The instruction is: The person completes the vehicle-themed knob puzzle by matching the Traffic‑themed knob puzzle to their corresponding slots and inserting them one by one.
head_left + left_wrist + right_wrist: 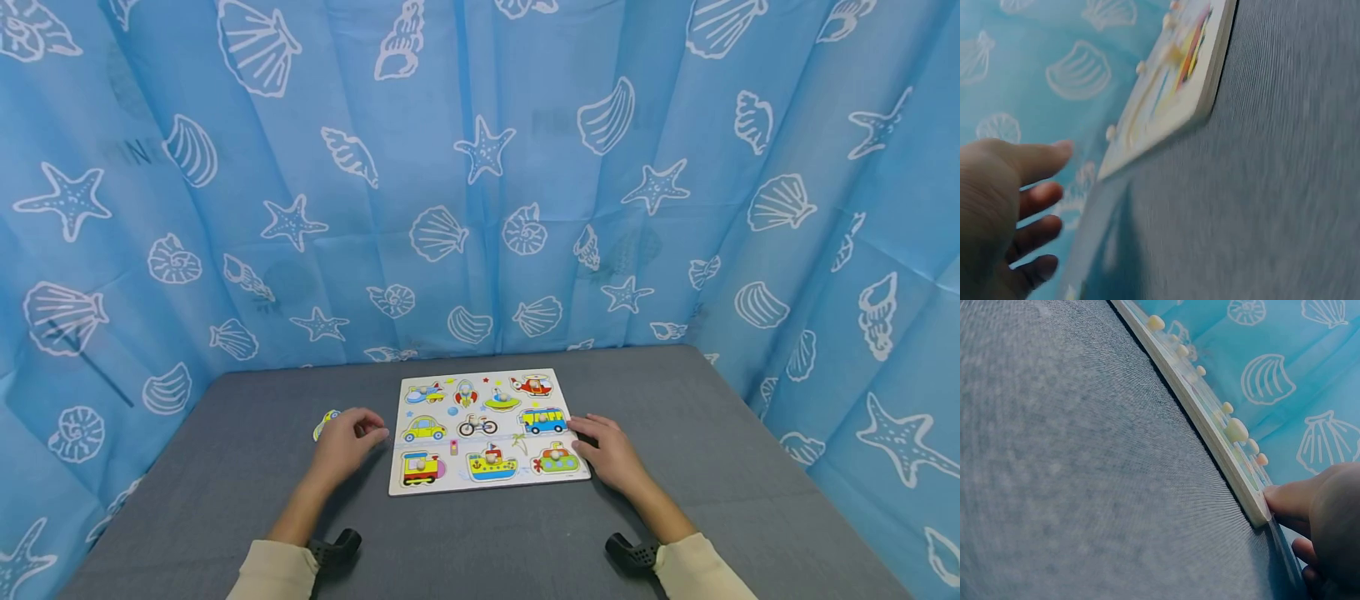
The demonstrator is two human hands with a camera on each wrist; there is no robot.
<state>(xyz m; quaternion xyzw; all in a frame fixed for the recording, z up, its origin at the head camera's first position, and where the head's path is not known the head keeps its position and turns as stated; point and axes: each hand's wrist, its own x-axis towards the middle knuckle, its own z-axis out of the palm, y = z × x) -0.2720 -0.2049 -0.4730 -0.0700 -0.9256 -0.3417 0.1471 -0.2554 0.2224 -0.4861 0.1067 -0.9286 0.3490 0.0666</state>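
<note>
A white wooden peg puzzle board (525,492) with vehicle pictures lies flat on the table, round knobs standing up from several pieces. Left of it my left hand (348,440) hovers over the table, fingers loosely bent and holding nothing; the left wrist view confirms a gap between hand and board. Beside that hand lies a small yellow-and-blue puzzle piece (322,423), partly hidden by it. My right hand (613,457) rests at the board's right edge, thumb and fingertips touching it near the bus piece (543,421). In the right wrist view, the thumb (1288,499) lies against the board's corner.
Grey cloth covers the table (480,550). Behind and at the sides hangs a blue curtain (480,275) with white shells and starfish. Black wrist-worn devices (633,553) sit below both hands. On the board, the car picture (424,428) shows no clear knob.
</note>
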